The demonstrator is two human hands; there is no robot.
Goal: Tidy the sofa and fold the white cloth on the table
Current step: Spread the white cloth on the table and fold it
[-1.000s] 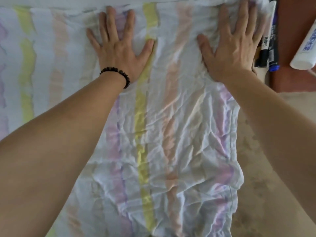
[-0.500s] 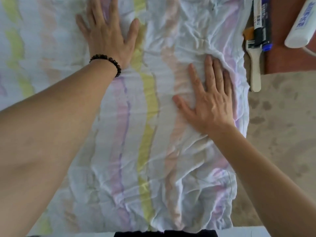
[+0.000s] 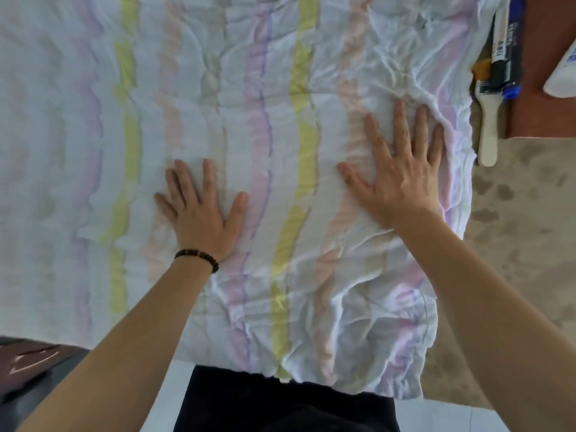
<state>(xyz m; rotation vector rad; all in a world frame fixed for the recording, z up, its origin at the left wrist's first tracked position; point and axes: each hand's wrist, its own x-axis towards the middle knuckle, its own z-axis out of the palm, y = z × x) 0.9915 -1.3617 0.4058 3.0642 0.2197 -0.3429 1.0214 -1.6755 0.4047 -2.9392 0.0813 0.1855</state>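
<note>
White cloth [image 3: 280, 126] (pastel-striped) flat under both hands, left hand [image 3: 201, 213], right hand [image 3: 402, 169], fingers [image 3: 400, 126] spread, pressing.

Bright, soft daylight — faint shadows, slight blur, wide-angle edge bending

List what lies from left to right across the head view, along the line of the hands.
In order: left hand → right hand, both flat on the white cloth → wooden-handled brush → blue-capped marker → white tube at the right edge.
</note>
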